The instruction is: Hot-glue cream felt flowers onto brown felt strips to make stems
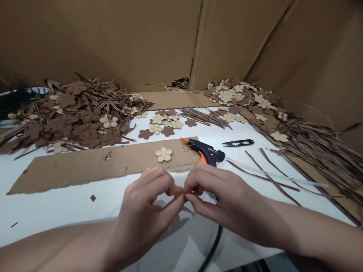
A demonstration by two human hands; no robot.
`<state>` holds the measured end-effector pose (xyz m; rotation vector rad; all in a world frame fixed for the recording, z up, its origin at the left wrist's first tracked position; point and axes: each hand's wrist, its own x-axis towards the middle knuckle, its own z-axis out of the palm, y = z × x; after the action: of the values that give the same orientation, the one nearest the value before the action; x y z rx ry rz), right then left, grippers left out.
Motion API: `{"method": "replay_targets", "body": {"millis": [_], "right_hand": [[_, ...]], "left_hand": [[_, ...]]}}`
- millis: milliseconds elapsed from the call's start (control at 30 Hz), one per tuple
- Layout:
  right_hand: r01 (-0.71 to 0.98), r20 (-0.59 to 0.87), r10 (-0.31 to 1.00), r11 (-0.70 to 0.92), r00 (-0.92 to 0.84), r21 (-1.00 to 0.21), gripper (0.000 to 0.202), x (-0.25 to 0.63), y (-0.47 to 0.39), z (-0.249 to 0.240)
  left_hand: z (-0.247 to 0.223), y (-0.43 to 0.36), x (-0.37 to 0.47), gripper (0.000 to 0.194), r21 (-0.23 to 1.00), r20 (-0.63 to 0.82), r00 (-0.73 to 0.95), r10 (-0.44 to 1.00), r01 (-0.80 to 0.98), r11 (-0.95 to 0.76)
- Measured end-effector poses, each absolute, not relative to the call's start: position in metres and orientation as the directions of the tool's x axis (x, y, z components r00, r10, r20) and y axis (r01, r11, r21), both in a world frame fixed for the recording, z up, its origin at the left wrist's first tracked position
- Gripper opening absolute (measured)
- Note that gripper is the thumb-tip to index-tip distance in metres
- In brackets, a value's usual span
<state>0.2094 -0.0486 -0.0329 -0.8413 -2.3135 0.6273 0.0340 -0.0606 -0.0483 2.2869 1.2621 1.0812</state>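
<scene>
My left hand point(153, 200) and my right hand point(218, 196) meet above the white table, thumbs and fingertips pinched together. Between them is something small, of which only a dark brown speck shows; I cannot make out what it is. Just beyond my hands, a cream flower cutout point(163, 154) lies on a long strip of cardboard point(76, 170). The black and orange glue gun point(208, 151) rests past my right hand, its orange nozzle over the strip and a red light lit. A clear glue stick point(272, 173) extends from its rear.
Black thread snips point(238, 143) lie right of the glue gun, near loose brown strips point(266, 181). Piles of flower cutouts point(65, 113) and strips stand at left and back right point(235, 94). Cardboard walls point(99, 41) enclose the table. A black cable point(214, 245) runs down beneath my right hand.
</scene>
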Motion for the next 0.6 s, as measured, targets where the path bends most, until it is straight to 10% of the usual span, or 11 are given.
{"method": "replay_targets", "body": {"millis": [600], "right_hand": [[0.511, 0.441, 0.573, 0.818, -0.691, -0.264, 0.018, 0.2, -0.053, -0.044]], "left_hand": [[-0.048, -0.06, 0.036, 0.022, 0.532, 0.49, 0.361, 0.793, 0.597, -0.6]]}}
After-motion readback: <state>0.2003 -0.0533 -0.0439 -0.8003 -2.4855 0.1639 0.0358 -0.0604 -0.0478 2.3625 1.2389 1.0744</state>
